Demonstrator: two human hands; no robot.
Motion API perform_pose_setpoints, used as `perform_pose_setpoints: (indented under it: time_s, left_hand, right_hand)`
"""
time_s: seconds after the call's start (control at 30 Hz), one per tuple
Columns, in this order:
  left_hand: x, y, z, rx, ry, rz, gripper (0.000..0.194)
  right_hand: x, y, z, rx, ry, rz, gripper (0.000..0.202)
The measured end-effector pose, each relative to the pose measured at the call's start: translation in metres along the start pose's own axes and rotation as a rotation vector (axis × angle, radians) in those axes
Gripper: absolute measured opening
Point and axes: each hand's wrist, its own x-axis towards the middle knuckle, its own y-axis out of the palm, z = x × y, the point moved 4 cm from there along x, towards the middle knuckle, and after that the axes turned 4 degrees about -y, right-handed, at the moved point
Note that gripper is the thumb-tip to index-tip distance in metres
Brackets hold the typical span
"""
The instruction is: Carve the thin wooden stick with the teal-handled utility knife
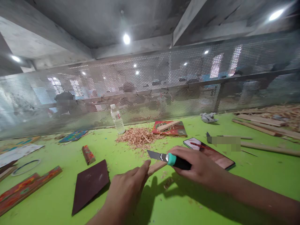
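Observation:
My left hand (127, 186) is closed on the near end of a small light wooden piece (157, 167), low over the green table. In my right hand (195, 162) is a utility knife (172, 159) with a black handle and a teal collar. Its blade points left, just above the wood and near my left fingertip. The far end of the wood is hidden behind my right hand. Right behind that hand lies a phone (217, 155) with a lit screen. A heap of wood shavings (138, 138) lies beyond the hands.
Dark sandpaper (91, 184) and a small painted block (88, 155) lie left. Painted strips (28, 189) are far left. A bottle (117, 120) stands by a perforated metal screen (150, 90). A painted board (180, 128), crumpled paper (208, 117) and wood strips (257, 125) lie back right.

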Motion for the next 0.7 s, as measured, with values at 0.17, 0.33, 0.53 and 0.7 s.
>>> perform_pose_setpoints:
  time_s: [0.17,0.33,0.53,0.7]
  left_hand:
    - [0.003,-0.005,0.000,-0.032,-0.020,0.061,0.052]
    - [0.008,-0.011,0.000,-0.062,-0.080,0.104,0.049]
    - [0.009,-0.008,0.003,-0.138,-0.158,0.118,0.050]
    - [0.006,-0.002,0.008,-0.273,-0.225,0.090,0.051]
  right_hand:
    - [0.001,-0.006,0.001,0.009,0.028,-0.064,0.019]
    - [0.000,-0.014,0.000,-0.023,0.128,-0.191,0.017]
    - [-0.004,-0.014,-0.009,-0.048,0.242,-0.256,0.024]
    - [-0.002,-0.011,-0.010,-0.030,0.247,-0.185,0.026]
